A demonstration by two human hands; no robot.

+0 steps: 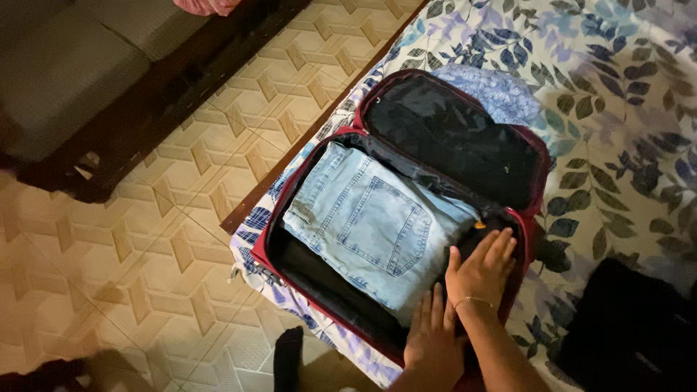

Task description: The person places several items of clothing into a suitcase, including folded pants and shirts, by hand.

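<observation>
An open red suitcase [265, 243] with a black lining lies on a bed covered by a leaf-patterned sheet [617, 109]. Folded light-blue jeans [370, 221] lie flat inside it, a back pocket facing up. My left hand [434, 337] rests flat on the near edge of the jeans, fingers together. My right hand [481, 270], with a thin gold bracelet on the wrist, presses flat inside the suitcase just right of the jeans. Neither hand grips anything. The suitcase lid [454, 138] lies open toward the back.
A blue patterned cloth [497, 91] lies behind the lid. A dark garment [632, 334] sits on the bed at the lower right. Left of the bed is tan patterned tile floor [145, 254], with a dark wooden sofa frame [167, 94] beyond it.
</observation>
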